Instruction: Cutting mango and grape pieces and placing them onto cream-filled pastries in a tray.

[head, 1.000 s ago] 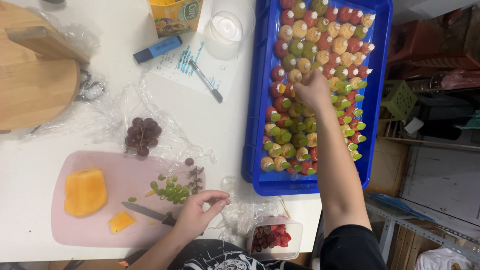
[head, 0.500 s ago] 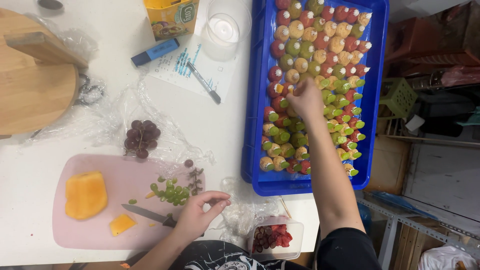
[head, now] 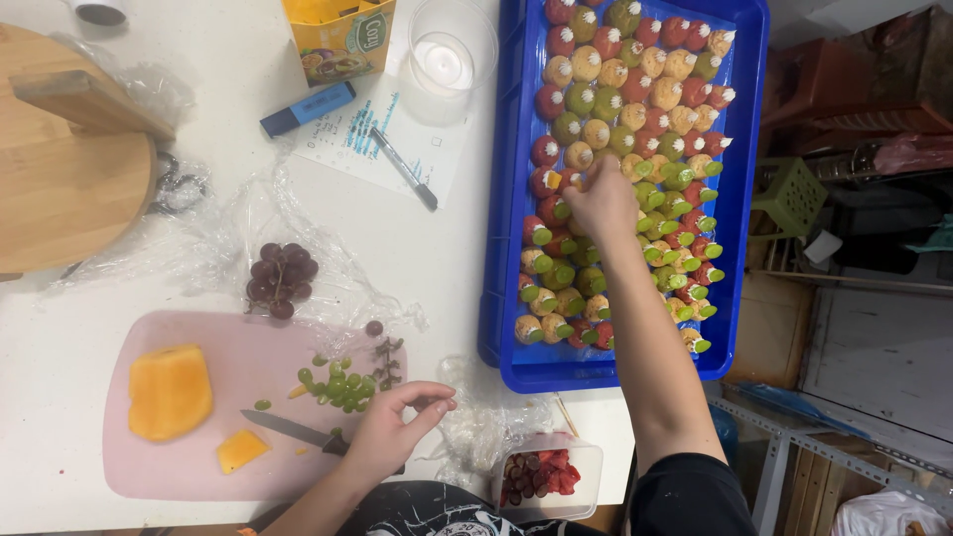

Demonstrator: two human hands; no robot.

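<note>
Reaching with the right hand (head: 599, 203) into the blue crate (head: 749, 199), over the middle rows of fruit skewers (head: 635, 119); fingers curling down among the skewers, touching them, though whether pinching one cannot be told from above. Filling the crate from far end to near end: skewers in rows, red, green and pale pieces, some tipped with white.

Resting the left hand (head: 389, 429) at the right edge of the pink cutting board (head: 179, 476), left of the crate; fingers lying together and stretching rightward, thumb and forefinger tips meeting near a small dark bit, too small to tell if pinched. Lying just under that hand: a knife (head: 288, 429), blade pointing left across the board. Sitting on the board beside the hand: green grapes (head: 338, 387), and further left an orange melon chunk (head: 169, 390) and a smaller melon piece (head: 240, 450).

Lying above the board on crinkled plastic wrap (head: 228, 238): a bunch of dark grapes (head: 281, 278). Standing near the crate's near corner: a small plastic tub of red fruit (head: 546, 476). Lying left of the crate on the white tabletop (head: 40, 337): a blue marker (head: 308, 109) and a pen (head: 402, 169).
</note>
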